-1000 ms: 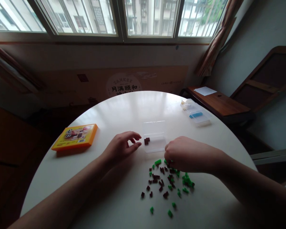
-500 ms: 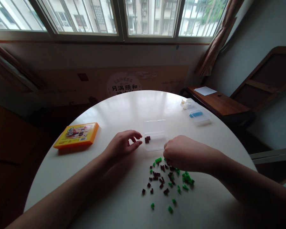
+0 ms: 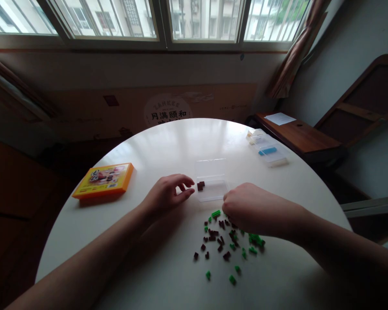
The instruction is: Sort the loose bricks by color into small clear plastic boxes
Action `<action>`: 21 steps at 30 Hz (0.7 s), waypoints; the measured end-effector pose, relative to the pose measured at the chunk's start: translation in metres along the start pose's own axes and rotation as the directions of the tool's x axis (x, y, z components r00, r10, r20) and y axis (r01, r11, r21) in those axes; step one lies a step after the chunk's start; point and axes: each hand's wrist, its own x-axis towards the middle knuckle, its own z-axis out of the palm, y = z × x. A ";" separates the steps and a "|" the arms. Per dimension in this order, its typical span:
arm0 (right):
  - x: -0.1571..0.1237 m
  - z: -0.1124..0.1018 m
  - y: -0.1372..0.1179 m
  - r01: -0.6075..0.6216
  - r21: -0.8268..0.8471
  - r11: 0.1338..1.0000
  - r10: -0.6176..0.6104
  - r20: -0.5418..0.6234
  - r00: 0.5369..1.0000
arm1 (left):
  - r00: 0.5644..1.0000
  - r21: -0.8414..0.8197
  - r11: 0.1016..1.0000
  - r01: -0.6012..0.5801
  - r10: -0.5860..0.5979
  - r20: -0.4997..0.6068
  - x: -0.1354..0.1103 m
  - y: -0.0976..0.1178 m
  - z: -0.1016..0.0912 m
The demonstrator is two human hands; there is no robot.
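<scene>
My left hand [image 3: 170, 191] rests beside the left end of an open clear plastic box [image 3: 215, 193], thumb and fingers apart with nothing between them. A small clump of dark brown bricks [image 3: 200, 186] sits at the left side of that box, close to my fingertips. My right hand [image 3: 242, 206] is closed, knuckles up, at the box's right front corner and over the back of a scattered brick pile. Its fingertips are hidden, so what they hold cannot be made out. Loose brown bricks [image 3: 212, 238] and green bricks [image 3: 255, 239] lie in front.
An orange and yellow flat box [image 3: 103, 181] lies at the left of the round white table [image 3: 155, 148]. At the far right are clear plastic cases [image 3: 274, 161], one with a blue piece [image 3: 267, 151]. A wooden chair [image 3: 304, 137] with paper stands beyond the table's edge.
The view has tipped slightly, so most things appear a little higher. Both hands keep nearly the same pose and place by the clear box.
</scene>
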 end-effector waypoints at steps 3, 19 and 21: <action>0.001 0.000 0.000 0.023 -0.001 1.000 -0.023 -0.011 1.000 | 1.000 0.003 1.000 -0.001 0.001 0.003 0.000 -0.001 0.000; -0.005 -0.013 0.027 0.166 0.258 0.952 -0.088 -0.287 0.954 | 1.000 0.031 0.999 -0.022 0.022 0.010 0.000 0.000 0.005; 0.000 -0.009 0.033 0.122 0.278 0.953 -0.020 -0.343 0.939 | 1.000 0.029 0.999 -0.027 0.027 0.007 0.000 0.000 0.006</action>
